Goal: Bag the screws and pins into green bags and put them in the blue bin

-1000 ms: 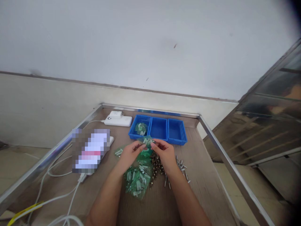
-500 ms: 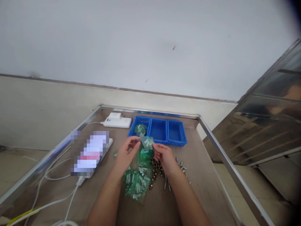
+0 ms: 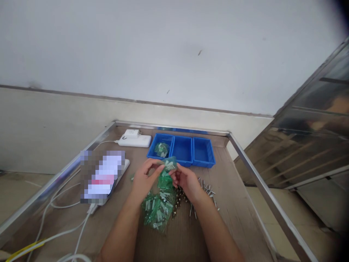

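Between my two hands is a small green plastic bag with pale metal pieces inside. My left hand pinches its left side, thumb against fingers. On the right side, my right hand grips the bag with curled fingers. Below lie more green bags of small metal pieces, spread over the table. Partly hidden under my right hand and forearm is a pile of loose brass-coloured and silver metal pins. Just beyond my hands, the left blue bin holds a bagged bundle.
Two more blue bins stand beside the left one. A phone, screen blurred, rests on the left with white cables. A white power bank with a charger on it sits behind. Metal rails edge the table.
My right hand has moved slightly left, its fingers now curled closer beneath the bag. The bag is more bunched between my hands. The view has shifted a little.
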